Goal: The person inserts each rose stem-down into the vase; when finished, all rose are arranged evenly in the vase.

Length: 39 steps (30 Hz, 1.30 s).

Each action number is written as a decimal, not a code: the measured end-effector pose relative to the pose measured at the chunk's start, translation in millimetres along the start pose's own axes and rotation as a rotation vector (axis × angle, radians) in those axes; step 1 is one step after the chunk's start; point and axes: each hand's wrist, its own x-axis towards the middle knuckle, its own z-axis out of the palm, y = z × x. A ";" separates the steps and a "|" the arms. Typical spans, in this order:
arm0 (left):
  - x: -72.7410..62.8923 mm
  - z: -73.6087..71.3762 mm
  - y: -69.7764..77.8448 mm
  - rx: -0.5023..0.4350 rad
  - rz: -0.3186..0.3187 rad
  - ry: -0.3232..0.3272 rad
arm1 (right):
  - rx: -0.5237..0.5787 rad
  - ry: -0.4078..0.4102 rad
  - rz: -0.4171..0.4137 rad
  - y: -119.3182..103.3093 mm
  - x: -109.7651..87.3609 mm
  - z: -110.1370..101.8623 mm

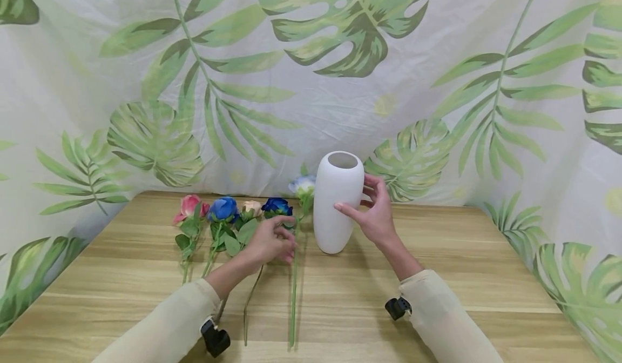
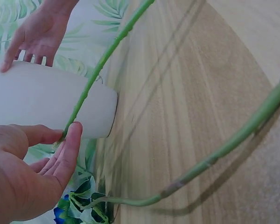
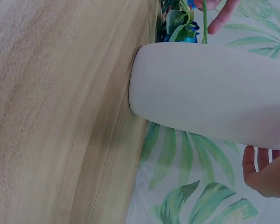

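Observation:
A tall white vase [image 1: 336,203] stands upright on the wooden table, its round mouth facing up. My right hand [image 1: 378,214] holds its right side, thumb across the front and fingers around the back. Just left of the vase, my left hand [image 1: 270,242] pinches the green stem [image 2: 95,77] of a pale blue-and-white artificial flower [image 1: 303,185] between thumb and fingertips. That stem is raised off the table in the left wrist view. Under and beside my left hand lies a dark blue rose [image 1: 277,206], its leaves partly hidden by the fingers.
More artificial roses lie in a row to the left: a pink one [image 1: 190,207], a blue one [image 1: 224,209] and a peach one [image 1: 251,208], stems toward me. Behind the table [image 1: 452,255] hangs a leaf-print cloth [image 1: 340,109].

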 end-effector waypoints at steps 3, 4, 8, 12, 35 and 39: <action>-1.4 -2.4 2.4 -0.014 0.001 0.005 | 0.000 -0.001 -0.003 0.0 -0.1 0.0; -1.9 -3.2 3.3 -0.022 -0.001 0.008 | 0.000 -0.002 -0.003 0.0 -0.1 -0.1; -3.4 -7.0 5.4 -0.057 -0.007 0.008 | -0.001 -0.002 -0.005 0.5 -0.1 -0.3; -4.8 -9.6 6.0 -0.094 -0.031 0.012 | 0.001 -0.002 -0.009 1.5 0.1 0.0; -14.7 -18.1 15.1 -0.114 0.011 0.086 | 0.001 0.009 -0.011 0.9 -0.9 0.9; -15.8 -19.5 16.1 -0.132 0.028 0.098 | -0.004 0.007 -0.013 0.6 -1.3 0.8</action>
